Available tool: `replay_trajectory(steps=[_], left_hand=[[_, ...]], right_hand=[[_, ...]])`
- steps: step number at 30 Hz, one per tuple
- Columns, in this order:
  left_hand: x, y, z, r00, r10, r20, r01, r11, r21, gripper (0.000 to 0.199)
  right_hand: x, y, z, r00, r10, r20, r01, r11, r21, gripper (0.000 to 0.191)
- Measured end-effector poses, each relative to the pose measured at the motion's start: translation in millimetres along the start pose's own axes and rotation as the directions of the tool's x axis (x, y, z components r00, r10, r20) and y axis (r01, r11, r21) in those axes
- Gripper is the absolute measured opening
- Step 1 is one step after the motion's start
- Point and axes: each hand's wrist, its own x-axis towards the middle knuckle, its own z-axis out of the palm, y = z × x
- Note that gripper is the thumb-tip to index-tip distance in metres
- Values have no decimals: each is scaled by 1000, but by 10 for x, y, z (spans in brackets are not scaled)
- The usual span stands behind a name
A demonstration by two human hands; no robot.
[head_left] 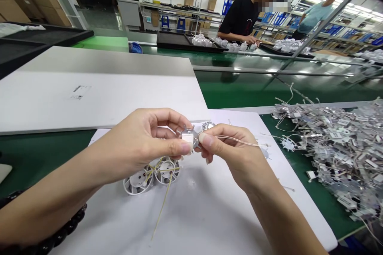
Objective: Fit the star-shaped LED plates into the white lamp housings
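Between my two hands, above the white sheet (203, 203), is a small metal plate with a white block (188, 138). My left hand (155, 135) pinches its left side between thumb and fingers. On the other side my right hand (227, 143) has thumb and forefinger closed at the plate's right edge, where thin white wires (239, 141) run out to the right over the hand. Below my left hand lie two round white plastic frames (138, 181) with yellow wires (163, 205). Another round piece (207, 126) shows partly behind my right fingers.
A large pile of metal plates with white blocks and wires (344, 147) covers the right side of the green table (233, 91). A big white board (98, 95) lies at the back left. Beyond, a person in black (239, 18) handles white parts near a black tray (176, 42).
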Motion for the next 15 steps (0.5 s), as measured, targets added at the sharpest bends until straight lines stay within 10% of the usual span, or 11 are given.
replay_trajectory(steps=[7, 10, 12, 15], left_hand=[[-14, 15, 88, 976, 147, -163, -90, 945, 316, 33], [-22, 59, 80, 960, 218, -178, -130, 904, 408, 34], [-33, 86, 44, 949, 252, -187, -147, 884, 444, 32], [-59, 109, -38, 948, 282, -147, -171, 843, 510, 25]], right_hand=[[13, -60, -123, 988, -134, -74, 117, 972, -206, 16], [-39, -87, -112, 959, -95, 266, 161, 958, -238, 12], [-83, -60, -29, 844, 31, 536, 153, 943, -295, 15], [-135, 17, 107, 765, 154, 625, 201, 865, -459, 14]])
